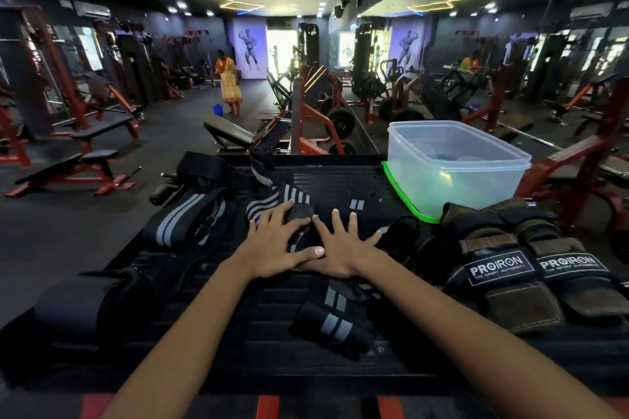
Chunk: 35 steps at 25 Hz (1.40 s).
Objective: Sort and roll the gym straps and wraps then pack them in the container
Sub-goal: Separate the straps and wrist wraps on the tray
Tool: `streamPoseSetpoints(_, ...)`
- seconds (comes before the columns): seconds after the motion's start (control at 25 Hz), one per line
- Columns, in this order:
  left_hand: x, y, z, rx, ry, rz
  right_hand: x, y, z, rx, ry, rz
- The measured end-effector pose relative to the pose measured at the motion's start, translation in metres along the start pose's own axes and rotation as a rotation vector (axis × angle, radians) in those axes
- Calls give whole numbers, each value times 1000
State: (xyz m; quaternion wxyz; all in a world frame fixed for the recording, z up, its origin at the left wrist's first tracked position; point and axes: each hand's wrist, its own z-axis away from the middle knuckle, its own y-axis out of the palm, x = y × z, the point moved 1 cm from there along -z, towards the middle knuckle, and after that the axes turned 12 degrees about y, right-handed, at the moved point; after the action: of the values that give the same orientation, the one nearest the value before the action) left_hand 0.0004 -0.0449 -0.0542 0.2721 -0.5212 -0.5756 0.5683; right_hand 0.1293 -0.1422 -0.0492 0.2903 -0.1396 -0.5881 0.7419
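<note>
- Left hand (276, 245) and right hand (343, 250): fingers spread flat, pressing the striped wrap (292, 204) against the black surface (340, 180).
- Clear container (452, 167): far right, on a green lid (401, 197).
- Leather grips (531, 279): near right.

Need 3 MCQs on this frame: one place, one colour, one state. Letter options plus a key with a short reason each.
1. Where is the tub?
A. Far right of the bench
B. Near left corner
C. On the floor

2. What colour is the lid under it?
A. Red
B. Green
C. Blue

3. How are the hands?
A. Both fists
B. Flat, fingers spread
C. Gripping the gloves

Key:
1 A, it stands beyond the gloves at the right.
2 B, a bright green rim shows beneath.
3 B, left hand and right hand press flat on the striped wrap.
</note>
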Motion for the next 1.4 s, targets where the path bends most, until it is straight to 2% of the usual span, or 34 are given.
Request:
streamPoseSetpoints(0.2,10,3,6,74,-66,116,-10,-11,8,-3,-109,-110)
streamPoseSetpoints(0.28,11,3,6,95,-60,66,-24,-28,25,32,-188,-167)
streamPoseSetpoints(0.36,9,4,3,137,-49,-9,-41,-40,48,99,-272,-86)
streamPoseSetpoints(0.48,8,3,-1,127,-56,-23,-63,-37,70,309,-306,136)
streamPoseSetpoints(0.56,11,4,-3,110,-46,-21,-69,-26,64,351,-342,83)
streamPoseSetpoints(0.64,15,4,-4,55,-42,11,-71,-20,49,294,-396,-31)
streamPoseSetpoints(0.76,24,4,-5,-31,-54,47,-67,-22,26,255,-431,-72)
streamPoseSetpoints(0.96,25,0,0,-127,-115,20,-52,-24,-19,27,-417,-111)
streamPoseSetpoints(1.08,24,-11,3,-212,-268,-312,-44,-24,-34,-153,-287,69)
streamPoseSetpoints(1.16,28,-21,6,-291,-385,-440,-34,-27,-32,-305,-207,214)
streamPoseSetpoints(1.28,41,-36,15,-297,-628,-482,-17,-27,-27,-447,-227,244)
streamPoseSetpoints(1.4,53,-41,24,-230,-818,-369,-11,-21,-22,-517,-301,202)
